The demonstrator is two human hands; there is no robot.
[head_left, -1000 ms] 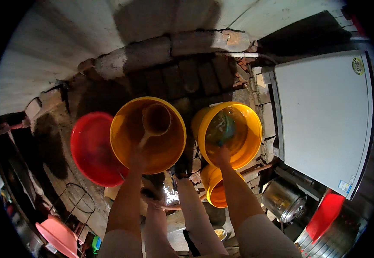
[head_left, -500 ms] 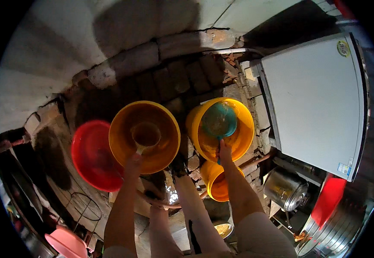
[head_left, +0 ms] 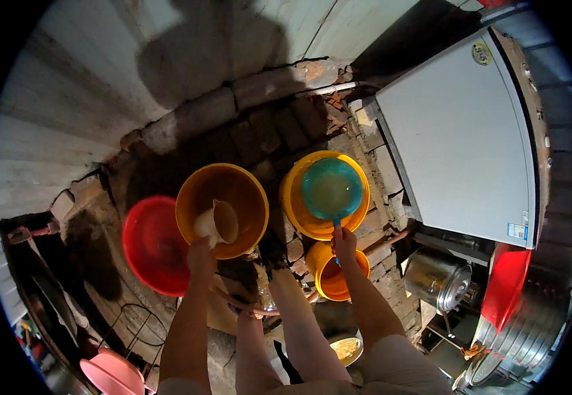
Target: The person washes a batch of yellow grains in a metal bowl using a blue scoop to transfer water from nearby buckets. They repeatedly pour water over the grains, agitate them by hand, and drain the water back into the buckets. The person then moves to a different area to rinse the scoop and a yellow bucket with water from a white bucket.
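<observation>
My left hand (head_left: 201, 258) is closed round the handle of a pale, cream-coloured water ladle (head_left: 206, 226). The ladle hangs in the mouth of a large yellow bucket (head_left: 254, 191), tilted so its opening faces right. My right hand (head_left: 344, 245) grips the long blue handle of a round teal ladle (head_left: 331, 187). Its bowl is over the mouth of a second yellow bucket (head_left: 288, 201) and hides much of the inside; I cannot tell clearly what the bowl holds. Close below my right hand stands a smaller yellow bucket (head_left: 323, 286).
A red basin (head_left: 154, 247) sits left of the left bucket. A white chest-like appliance (head_left: 457, 138) stands at the right, with a metal pot (head_left: 430, 280) and stacked metal steamers (head_left: 529, 329) below. A hose (head_left: 259, 311), a pale bowl (head_left: 347, 351) and pink basins (head_left: 111, 372) lie nearer me.
The teal ladle has come up out of the right bucket to its mouth. In the left bucket the pale ladle has tipped with its opening to the right. The view has shifted.
</observation>
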